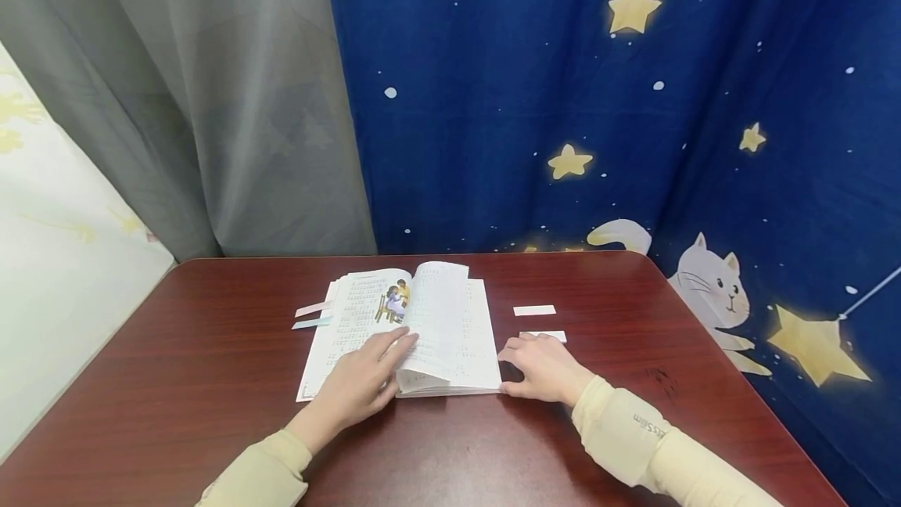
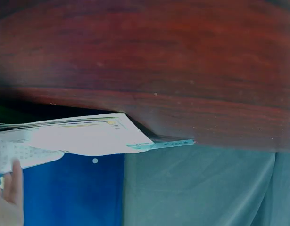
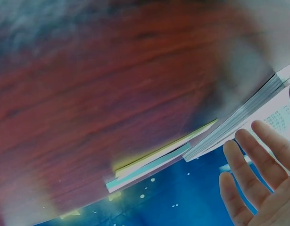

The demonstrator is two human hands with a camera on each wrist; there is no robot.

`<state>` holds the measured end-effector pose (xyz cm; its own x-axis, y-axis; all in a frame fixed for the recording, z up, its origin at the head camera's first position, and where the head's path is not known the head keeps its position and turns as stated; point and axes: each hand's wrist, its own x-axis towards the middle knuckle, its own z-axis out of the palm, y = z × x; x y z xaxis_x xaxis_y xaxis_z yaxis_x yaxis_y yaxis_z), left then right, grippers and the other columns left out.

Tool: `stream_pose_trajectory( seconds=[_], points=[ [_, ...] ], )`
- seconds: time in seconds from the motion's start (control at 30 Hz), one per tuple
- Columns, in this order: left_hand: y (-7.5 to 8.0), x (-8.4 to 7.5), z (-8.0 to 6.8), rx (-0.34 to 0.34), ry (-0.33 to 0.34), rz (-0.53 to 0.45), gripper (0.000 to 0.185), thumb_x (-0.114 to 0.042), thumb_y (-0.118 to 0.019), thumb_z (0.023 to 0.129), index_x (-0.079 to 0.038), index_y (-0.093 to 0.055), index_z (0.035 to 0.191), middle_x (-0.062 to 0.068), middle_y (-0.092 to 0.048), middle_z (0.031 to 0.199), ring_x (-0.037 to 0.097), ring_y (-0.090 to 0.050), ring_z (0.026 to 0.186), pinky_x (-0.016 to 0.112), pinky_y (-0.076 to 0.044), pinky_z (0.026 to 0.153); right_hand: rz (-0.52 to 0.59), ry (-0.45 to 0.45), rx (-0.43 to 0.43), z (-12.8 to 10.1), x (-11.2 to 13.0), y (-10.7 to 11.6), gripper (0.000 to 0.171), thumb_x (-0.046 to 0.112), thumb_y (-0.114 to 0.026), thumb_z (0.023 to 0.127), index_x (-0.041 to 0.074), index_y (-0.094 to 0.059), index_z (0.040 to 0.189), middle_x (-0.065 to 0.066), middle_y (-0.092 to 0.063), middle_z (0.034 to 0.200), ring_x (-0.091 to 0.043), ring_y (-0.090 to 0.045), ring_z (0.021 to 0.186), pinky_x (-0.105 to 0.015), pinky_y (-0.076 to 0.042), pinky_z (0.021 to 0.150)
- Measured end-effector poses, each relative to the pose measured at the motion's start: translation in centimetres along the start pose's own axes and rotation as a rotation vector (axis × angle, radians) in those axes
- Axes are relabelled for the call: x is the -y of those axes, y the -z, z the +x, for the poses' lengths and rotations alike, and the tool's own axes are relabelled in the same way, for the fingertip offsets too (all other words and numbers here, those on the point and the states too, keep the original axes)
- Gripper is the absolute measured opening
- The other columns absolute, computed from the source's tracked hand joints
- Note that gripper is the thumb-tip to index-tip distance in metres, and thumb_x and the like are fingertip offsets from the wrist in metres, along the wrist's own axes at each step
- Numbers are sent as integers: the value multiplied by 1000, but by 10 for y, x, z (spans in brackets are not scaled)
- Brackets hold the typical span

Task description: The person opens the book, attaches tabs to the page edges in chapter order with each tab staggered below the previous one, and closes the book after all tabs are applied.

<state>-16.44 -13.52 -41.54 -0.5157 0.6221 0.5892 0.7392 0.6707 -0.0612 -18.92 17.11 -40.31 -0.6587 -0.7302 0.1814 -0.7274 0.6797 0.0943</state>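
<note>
An open book [image 1: 484,335] lies on the table, with printed text and a coloured picture [image 1: 394,302] on its left page. One right-hand leaf [image 1: 436,319] curves up off the pages under it. My left hand [image 1: 359,378] rests on the book near the gutter, fingertips at the foot of that leaf. At the book's right edge is my right hand [image 1: 543,366], thumb by the lower corner, fingers spread and slightly bent in the right wrist view. Pink [image 1: 313,309] and blue [image 1: 311,322] page tabs stick out on the left.
Right of the book lie two white-topped paper strips, the far one [image 1: 534,310] and the near one [image 1: 552,336], partly behind my right hand. The brown table [image 1: 176,382] reaches back to grey [image 1: 274,100] and blue starry curtains [image 1: 479,100].
</note>
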Motion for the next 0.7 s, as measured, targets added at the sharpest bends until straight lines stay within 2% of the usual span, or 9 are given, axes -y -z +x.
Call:
stream_pose_trajectory(
  seconds=[0.1, 0.17, 0.27, 0.37, 0.47, 0.63, 0.7],
  points=[
    [3, 1, 1, -47, 37, 29, 67, -7, -50, 65, -4, -38, 131, 14, -41, 128, 28, -43, 110, 41, -43, 75, 4, 0, -4, 1, 1, 0, 38, 47, -63, 71, 16, -66, 94, 6, -58, 86, -14, -53, 78, -32, -44, 59],
    [5, 3, 1, -66, 61, 62, 71, -5, -49, 64, -2, -34, 133, 17, -35, 132, 30, -37, 116, 44, -36, 86, 3, 0, -7, 1, 1, 0, 38, 47, -63, 71, 16, -66, 93, 6, -58, 86, -13, -53, 77, -31, -44, 58],
    [7, 5, 0, -68, 95, 131, 77, -4, -52, 61, -1, -28, 135, 19, -25, 138, 33, -26, 124, 51, -23, 94, 2, 1, -11, 1, 1, 0, 38, 47, -64, 71, 16, -66, 93, 6, -58, 86, -13, -53, 77, -31, -44, 58],
    [9, 5, -1, -27, 126, 192, 83, -5, -56, 60, -5, -24, 137, 18, -15, 142, 33, -16, 128, 57, -13, 94, -1, 2, -14, 2, 1, 0, 37, 47, -64, 71, 16, -66, 92, 6, -58, 85, -13, -53, 77, -31, -44, 58],
    [10, 5, -2, 19, 141, 222, 84, -7, -59, 60, -9, -26, 137, 16, -11, 143, 32, -12, 129, 60, -9, 94, -2, 5, -17, 2, 1, -1, 36, 47, -64, 71, 16, -66, 91, 6, -58, 85, -13, -53, 76, -31, -44, 58],
    [10, 5, -3, 101, 150, 275, 75, -14, -64, 62, -12, -39, 132, 14, -17, 142, 33, -13, 129, 62, -7, 93, -1, 8, -18, 2, 1, -2, 36, 47, -63, 71, 16, -66, 90, 6, -58, 85, -13, -53, 76, -31, -44, 59],
    [9, 5, -3, 134, 152, 288, 68, -16, -65, 63, -12, -46, 128, 14, -25, 140, 32, -17, 128, 62, -7, 92, -1, 7, -18, 3, 1, -3, 36, 47, -63, 71, 16, -66, 91, 6, -58, 86, -13, -53, 77, -31, -44, 60]
  ],
)
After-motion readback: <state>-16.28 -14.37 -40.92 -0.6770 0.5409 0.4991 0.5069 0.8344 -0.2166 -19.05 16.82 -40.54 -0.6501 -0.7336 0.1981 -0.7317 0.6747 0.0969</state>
